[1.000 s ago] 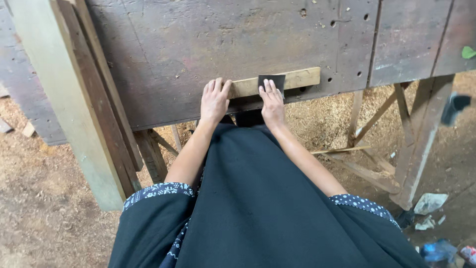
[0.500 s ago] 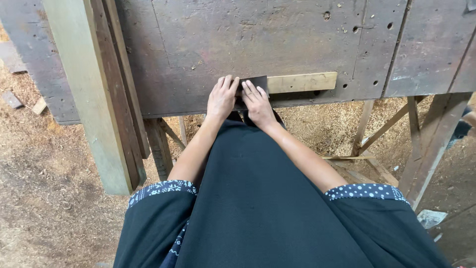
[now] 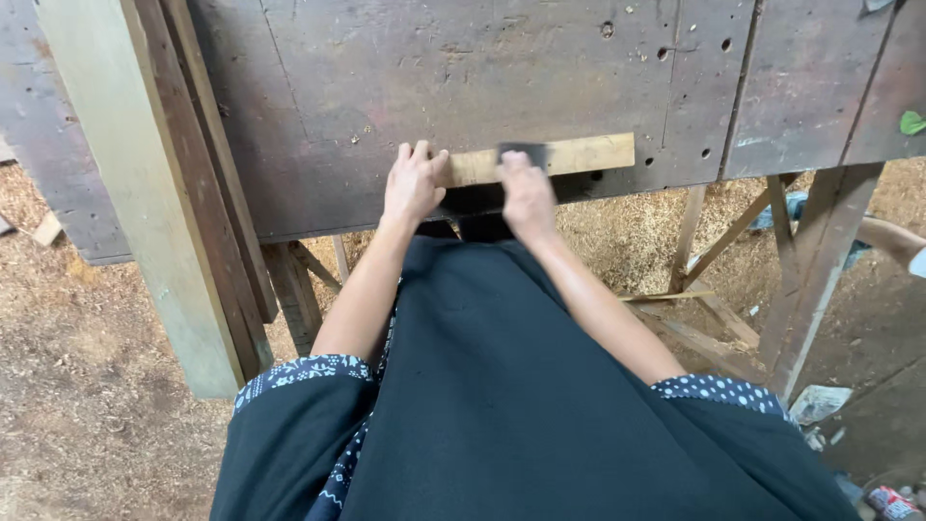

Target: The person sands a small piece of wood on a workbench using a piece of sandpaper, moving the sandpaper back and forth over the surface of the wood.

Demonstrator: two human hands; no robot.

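A short pale wooden strip (image 3: 579, 154) lies along the near edge of a dark, worn wooden workbench (image 3: 463, 77). My left hand (image 3: 413, 183) presses down on the strip's left end, fingers spread over it. My right hand (image 3: 526, 193) is curled around a small dark flat piece (image 3: 526, 151), likely sandpaper or a scraper, laid on the strip's middle. Both forearms reach forward over my dark apron.
A thick pale post (image 3: 135, 193) and a darker plank (image 3: 207, 164) lean against the bench on the left. Bench legs and braces (image 3: 810, 270) stand at the right. Sawdust (image 3: 77, 367) covers the floor. Another person's arm (image 3: 892, 241) shows at the right edge.
My right hand has slid rightward along the strip with the dark piece, away from my left hand. The left hand stays on the strip's left end.
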